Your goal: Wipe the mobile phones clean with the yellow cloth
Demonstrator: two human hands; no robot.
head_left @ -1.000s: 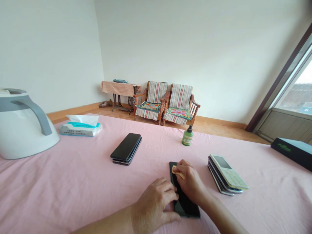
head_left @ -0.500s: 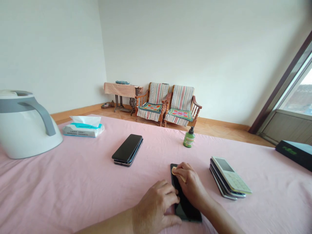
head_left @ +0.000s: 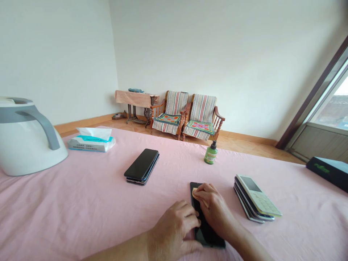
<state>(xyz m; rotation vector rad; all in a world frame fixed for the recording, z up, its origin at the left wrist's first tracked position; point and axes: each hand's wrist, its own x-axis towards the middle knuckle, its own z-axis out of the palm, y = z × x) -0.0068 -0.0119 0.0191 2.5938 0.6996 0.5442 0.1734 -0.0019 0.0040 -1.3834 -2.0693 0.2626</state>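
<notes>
Since the preceding frame, the right hand (head_left: 213,203) and its pale yellow cloth (head_left: 195,194) have shifted slightly down from the far end of the black phone (head_left: 207,232). The phone lies flat on the pink cover (head_left: 89,210), between both hands. The right hand is closed on the cloth, pressing it to the screen; the left hand (head_left: 175,229), fingers loosely spread, touches the phone's left edge. The step in hand appears to be wiping; the next stroke would call for even pressure, with the left hand steadying. Outward: a stack of phones at right (head_left: 257,197), a green bottle (head_left: 210,154) beyond, another stack at left (head_left: 142,165).
</notes>
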